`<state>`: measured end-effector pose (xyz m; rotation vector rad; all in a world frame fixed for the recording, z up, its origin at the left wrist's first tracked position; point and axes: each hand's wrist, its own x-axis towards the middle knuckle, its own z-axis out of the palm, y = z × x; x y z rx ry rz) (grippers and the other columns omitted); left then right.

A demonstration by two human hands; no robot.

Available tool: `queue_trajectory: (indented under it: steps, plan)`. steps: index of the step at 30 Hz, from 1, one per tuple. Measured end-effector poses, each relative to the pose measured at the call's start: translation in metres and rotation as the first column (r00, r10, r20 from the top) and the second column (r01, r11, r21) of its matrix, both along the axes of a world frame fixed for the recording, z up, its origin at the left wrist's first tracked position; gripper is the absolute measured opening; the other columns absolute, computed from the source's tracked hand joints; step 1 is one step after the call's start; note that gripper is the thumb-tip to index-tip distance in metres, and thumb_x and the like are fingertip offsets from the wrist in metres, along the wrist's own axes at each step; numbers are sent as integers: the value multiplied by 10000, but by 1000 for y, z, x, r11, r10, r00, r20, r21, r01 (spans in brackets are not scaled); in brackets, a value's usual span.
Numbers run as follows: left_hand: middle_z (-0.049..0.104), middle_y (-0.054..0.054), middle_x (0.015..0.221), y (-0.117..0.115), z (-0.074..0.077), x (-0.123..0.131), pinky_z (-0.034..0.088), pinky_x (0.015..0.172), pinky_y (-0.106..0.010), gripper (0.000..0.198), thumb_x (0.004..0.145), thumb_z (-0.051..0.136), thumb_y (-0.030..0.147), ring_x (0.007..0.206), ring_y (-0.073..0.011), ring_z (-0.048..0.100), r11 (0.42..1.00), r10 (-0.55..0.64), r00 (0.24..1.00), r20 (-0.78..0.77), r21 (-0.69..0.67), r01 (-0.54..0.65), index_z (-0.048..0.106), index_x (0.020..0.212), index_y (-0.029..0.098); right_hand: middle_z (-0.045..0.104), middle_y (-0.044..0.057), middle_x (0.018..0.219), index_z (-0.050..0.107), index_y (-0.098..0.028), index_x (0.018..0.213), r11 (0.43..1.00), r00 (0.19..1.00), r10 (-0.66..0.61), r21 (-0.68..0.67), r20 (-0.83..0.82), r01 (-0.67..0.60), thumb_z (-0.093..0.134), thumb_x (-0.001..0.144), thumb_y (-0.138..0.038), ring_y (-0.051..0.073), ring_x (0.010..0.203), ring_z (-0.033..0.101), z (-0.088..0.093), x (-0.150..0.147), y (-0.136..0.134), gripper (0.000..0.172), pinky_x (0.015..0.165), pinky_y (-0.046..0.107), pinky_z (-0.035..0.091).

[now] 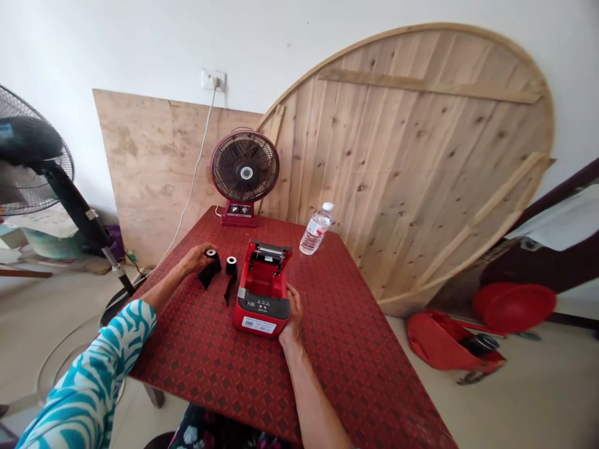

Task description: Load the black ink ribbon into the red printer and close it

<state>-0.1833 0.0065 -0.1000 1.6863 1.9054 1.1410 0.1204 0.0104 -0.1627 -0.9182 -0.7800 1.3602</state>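
On the red patterned worktop (327,349), a ribbon roll and a small printer were being handled.

The left hand (199,257) was closed around one black ribbon roll (211,262), its limp film trailing; a second roll (231,267) stood just beside it. The right hand (294,312) was pressed, fingers together, against the side of the red label printer (262,293), its lid open. The roll was judged light and its film thin, best gripped by the stiff core; the printer's hard, smooth plastic shell was judged steadier held at the sides.

red desk fan (244,174), water bottle (317,229), round wooden tabletop (421,156), standing fan (32,162), red basin (513,307)
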Motion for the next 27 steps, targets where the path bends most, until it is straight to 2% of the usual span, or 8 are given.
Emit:
queue_trajectory:
  steps: [2, 4, 10, 15, 19, 22, 25, 27]
  plan:
    - [700, 3, 804, -2, -7, 3, 499, 734, -267, 333, 593, 605, 178, 776, -188, 639, 1000, -17, 1000, -8, -26, 16, 665, 919, 206, 719, -4, 812, 661, -227, 1042, 1000, 999, -1, 17, 35, 1, 662, 705, -518, 146, 622, 616, -2, 0, 1, 446, 595, 276, 457]
    - [726, -12, 865, -3, -7, 3, 505, 770, -275, 363, 592, 620, 196, 831, -205, 654, 998, -44, 999, -16, -42, 43, 681, 949, 215, 722, 3, 814, 663, -229, 1058, 999, 998, 7, 35, 67, -9, 639, 717, -543, 157, 638, 625, -2, 1, 1, 464, 596, 284, 461]
    - [705, -72, 1172, 2, 14, 9, 457, 960, -336, 426, 696, 609, 280, 1104, -254, 631, 991, -124, 991, -44, -49, 121, 673, 1112, 214, 713, -1, 806, 661, -224, 1042, 1000, 1000, 3, 7, 25, -3, 661, 694, -520, 147, 626, 602, 3, -1, -1, 457, 601, 280, 456]
    - [751, -62, 965, 12, 16, 38, 353, 1051, -455, 286, 557, 693, 154, 1125, -335, 608, 990, -124, 986, -114, -74, 116, 719, 825, 249, 697, -16, 773, 651, -221, 1031, 1000, 1000, 21, -19, 9, -21, 677, 670, -523, 138, 614, 581, 13, -1, -5, 472, 597, 269, 439]
    - [740, -50, 855, 13, 18, 51, 323, 1060, -483, 202, 554, 704, 158, 1036, -317, 639, 992, -124, 986, -111, -50, 119, 669, 738, 235, 696, -16, 753, 643, -218, 1025, 999, 999, 43, -15, 0, -43, 666, 669, -535, 149, 609, 593, 15, -1, -7, 477, 608, 285, 457]
    - [726, -44, 879, 1, 32, 49, 440, 951, -410, 197, 629, 665, 242, 938, -258, 666, 990, -140, 987, -75, -12, 140, 630, 822, 217, 708, -7, 780, 648, -214, 1021, 999, 999, 48, 1, -22, -48, 683, 660, -521, 152, 627, 605, 15, -1, -7, 475, 615, 285, 468]
    - [708, -36, 890, -19, 58, 47, 509, 804, -339, 271, 697, 624, 328, 846, -211, 668, 979, -200, 977, 70, 53, 197, 586, 926, 188, 715, -1, 799, 663, -206, 1019, 999, 999, 33, 7, -25, -33, 683, 659, -534, 151, 635, 604, 14, -3, -5, 488, 608, 277, 464]
    - [705, -37, 896, -32, 77, 52, 516, 773, -327, 349, 708, 650, 387, 818, -201, 663, 964, -263, 948, 181, 95, 249, 582, 976, 173, 719, 4, 821, 674, -204, 1020, 1000, 1000, 19, 16, -19, -19, 673, 669, -547, 155, 661, 610, 13, -5, -4, 491, 623, 277, 465]
